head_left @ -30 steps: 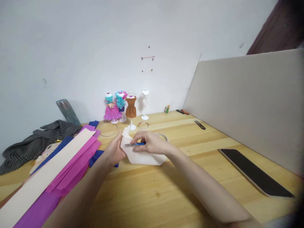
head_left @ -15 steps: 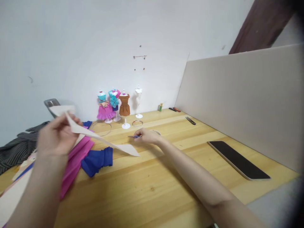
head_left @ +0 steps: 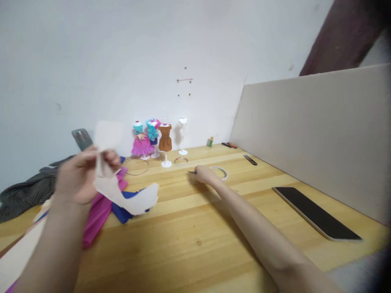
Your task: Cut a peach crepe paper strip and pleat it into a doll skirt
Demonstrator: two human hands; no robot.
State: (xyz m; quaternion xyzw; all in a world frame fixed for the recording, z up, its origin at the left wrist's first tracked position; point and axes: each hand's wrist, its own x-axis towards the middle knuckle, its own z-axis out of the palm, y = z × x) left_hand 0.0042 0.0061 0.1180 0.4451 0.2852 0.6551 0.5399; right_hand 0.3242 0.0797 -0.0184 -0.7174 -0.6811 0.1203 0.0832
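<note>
My left hand (head_left: 80,175) is raised above the left of the wooden table (head_left: 195,228) and pinches a pale cut paper piece (head_left: 122,191), which hangs down and curls toward the right. My right hand (head_left: 205,174) rests on the table farther back, fingers closed round a small blue-handled tool (head_left: 192,172) whose tip points left. A roll of clear tape (head_left: 220,172) lies just right of that hand. Pink crepe paper (head_left: 100,209) and blue crepe paper (head_left: 122,209) lie under the hanging piece.
Three dressed mini mannequins (head_left: 152,138) and a bare white one (head_left: 182,134) stand by the back wall. A dark phone (head_left: 316,213) lies at the right near a grey partition (head_left: 311,134). Small snips (head_left: 250,160) and striped fabric (head_left: 24,195) lie on the table.
My left hand lifted the pale paper piece off the table and up to the left; it now hangs curled. My right hand stayed on the table with the blue tool.
</note>
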